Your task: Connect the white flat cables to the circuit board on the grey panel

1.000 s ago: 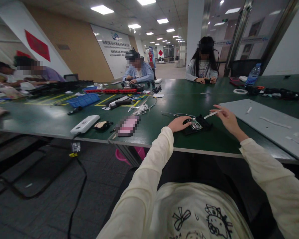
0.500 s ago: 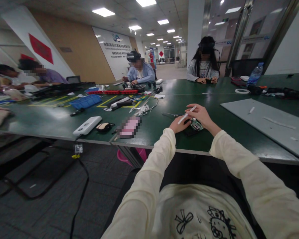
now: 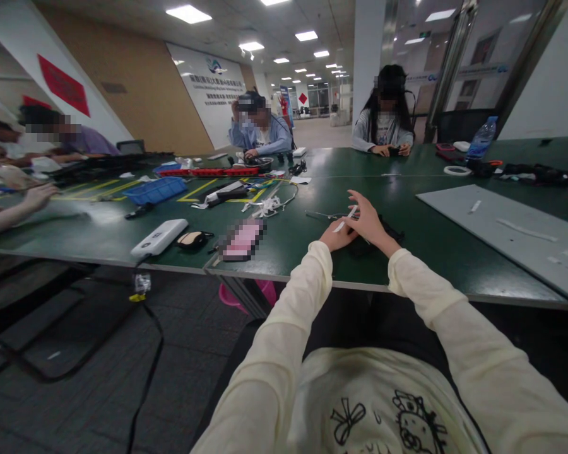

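A short white strip slants across the back of my left hand and up to my right hand. My right hand is pinched on the strip, with its index finger raised. The fingers of my left hand look curled; my right hand covers their tips, so what they hold is hidden. Beneath both hands is a dark object on the green table, mostly covered. Thin wires lie just beyond my left hand.
A grey board with white strips lies right. To the left are a phone, a round beige-and-black item, a white power strip and a blue basket. A water bottle stands far right. Other people sit around the table.
My right hand has come down and left over my left hand, covering the circuit board. The strip shows shorter now. At far left another person's hand has reached over the table.
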`<state>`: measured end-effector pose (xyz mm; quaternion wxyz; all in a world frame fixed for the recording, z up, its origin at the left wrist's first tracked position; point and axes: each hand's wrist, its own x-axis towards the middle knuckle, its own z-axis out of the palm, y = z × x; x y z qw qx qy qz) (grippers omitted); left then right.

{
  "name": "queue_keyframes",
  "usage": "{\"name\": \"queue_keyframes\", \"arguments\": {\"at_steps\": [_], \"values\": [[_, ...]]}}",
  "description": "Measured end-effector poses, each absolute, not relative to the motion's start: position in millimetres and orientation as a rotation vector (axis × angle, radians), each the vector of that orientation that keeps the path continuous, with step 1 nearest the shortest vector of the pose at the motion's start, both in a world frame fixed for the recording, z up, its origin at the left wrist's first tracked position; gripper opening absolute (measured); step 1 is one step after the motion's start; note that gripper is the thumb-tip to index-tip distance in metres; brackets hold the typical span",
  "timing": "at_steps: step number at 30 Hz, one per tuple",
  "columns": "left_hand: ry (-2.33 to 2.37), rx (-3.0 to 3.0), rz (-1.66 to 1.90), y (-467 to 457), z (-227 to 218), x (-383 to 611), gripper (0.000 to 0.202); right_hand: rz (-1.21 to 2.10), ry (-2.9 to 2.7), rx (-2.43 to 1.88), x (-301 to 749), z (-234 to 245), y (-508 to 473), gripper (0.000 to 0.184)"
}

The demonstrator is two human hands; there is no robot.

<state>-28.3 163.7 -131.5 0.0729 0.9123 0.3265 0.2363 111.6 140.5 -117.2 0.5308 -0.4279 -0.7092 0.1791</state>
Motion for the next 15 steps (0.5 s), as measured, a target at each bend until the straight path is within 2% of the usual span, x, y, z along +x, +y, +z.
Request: {"name": "queue_keyframes", "arguments": {"at_steps": [5, 8, 11, 15], "values": [[0.962, 2.771, 0.699, 164, -130, -29, 0.034, 0.419, -1.581, -1.15, 147, -115, 154, 0.071], [0.982, 2.747, 0.71, 163, -130, -29, 0.036, 0.373, -1.478, -1.279, 206, -113, 161, 0.062], [0.975, 2.716, 0.716, 162, -129, -28, 0.038, 0.213, -1.385, -1.614, 289, -115, 156, 0.054], [0.986, 2.681, 0.71, 161, -128, -29, 0.038, 0.037, -1.196, -1.911, 402, -127, 128, 0.029]]}}
